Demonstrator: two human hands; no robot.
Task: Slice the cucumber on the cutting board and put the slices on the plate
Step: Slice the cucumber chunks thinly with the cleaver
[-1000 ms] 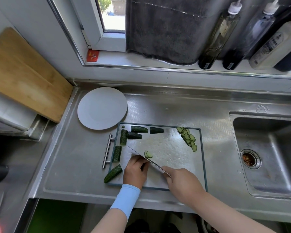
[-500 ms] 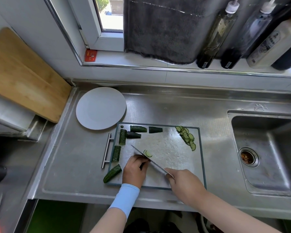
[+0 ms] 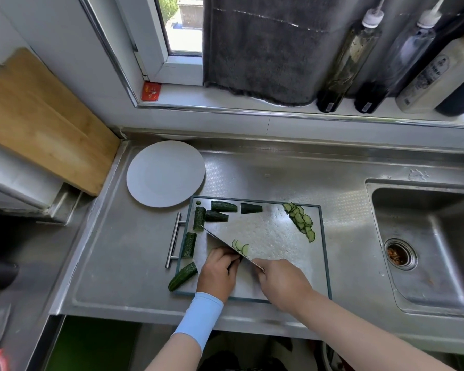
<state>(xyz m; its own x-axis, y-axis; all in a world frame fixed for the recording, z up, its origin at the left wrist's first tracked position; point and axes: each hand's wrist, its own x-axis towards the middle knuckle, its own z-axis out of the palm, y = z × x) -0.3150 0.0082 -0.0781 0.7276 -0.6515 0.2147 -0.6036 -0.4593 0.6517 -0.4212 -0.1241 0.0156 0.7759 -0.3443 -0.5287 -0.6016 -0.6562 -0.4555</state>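
Observation:
A pale cutting board [image 3: 268, 231] with a dark rim lies on the steel counter. My right hand [image 3: 281, 283] grips a knife [image 3: 220, 241] whose blade slants up-left across the board. My left hand [image 3: 217, 271] curls over a cucumber piece, mostly hidden under its fingers, right against the blade. Two or three fresh slices [image 3: 240, 247] lie just beyond the blade. A row of slices [image 3: 300, 220] sits at the board's far right. Several dark cucumber chunks [image 3: 223, 207] line the board's far and left edges. A white plate [image 3: 165, 174] stands bare beyond the board's left corner.
A sink [image 3: 426, 250] lies to the right. A wooden board [image 3: 38, 116] leans at the left wall. Bottles [image 3: 346, 65] and a dark towel [image 3: 263, 49] sit on the windowsill. One cucumber end [image 3: 182, 276] overhangs the board's near left corner by a metal handle [image 3: 173, 239].
The knife has kept working at the piece under my left hand; the small group of slices beside the blade has grown. Both hands stay in about the same place.

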